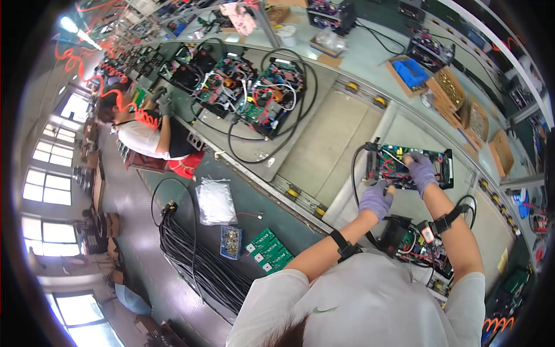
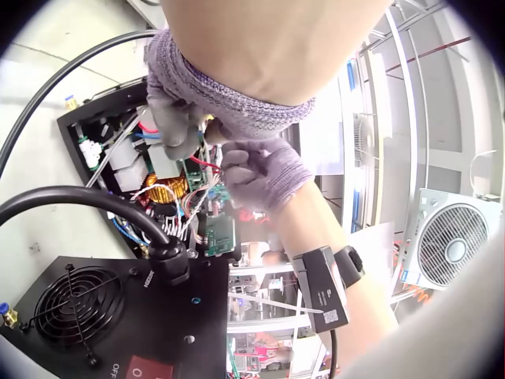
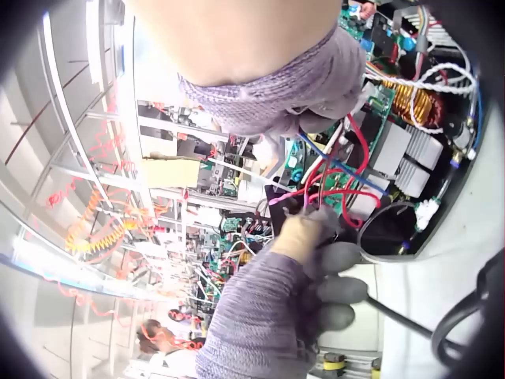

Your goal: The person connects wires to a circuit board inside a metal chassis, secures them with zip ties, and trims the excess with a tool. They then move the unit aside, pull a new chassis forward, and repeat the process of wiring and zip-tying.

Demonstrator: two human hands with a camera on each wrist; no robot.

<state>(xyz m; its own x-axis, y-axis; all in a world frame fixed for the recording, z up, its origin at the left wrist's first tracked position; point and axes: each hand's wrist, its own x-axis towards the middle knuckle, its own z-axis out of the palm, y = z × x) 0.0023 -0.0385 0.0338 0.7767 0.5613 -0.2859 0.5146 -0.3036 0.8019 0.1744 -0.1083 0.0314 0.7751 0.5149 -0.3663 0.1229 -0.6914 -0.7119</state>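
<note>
An open-cased welding machine (image 1: 386, 165), packed with circuit boards and wires, lies on the bench under both gloved hands. At its near edge, my left hand (image 1: 376, 199) pinches red wire between thumb and finger; the other fingers stay curled. Opposite it, my right hand (image 1: 422, 170) reaches over the boards, its curled fingers holding a red wire (image 2: 203, 163). In the right wrist view, red wires (image 3: 347, 192) loop between the two hands beside a blue wire. A copper coil (image 2: 162, 189) and grey heat sinks (image 3: 418, 162) show inside the case. The right fingertips are partly hidden.
A second machine (image 1: 407, 237) with a fan grille stands close to my body. More open machines (image 1: 277, 95) with thick black cables sit to the left. Cable bundles (image 1: 188, 248), green boards (image 1: 269, 250) and a screw bin (image 1: 230, 242) lie nearby. Another person (image 1: 144, 136) works farther left.
</note>
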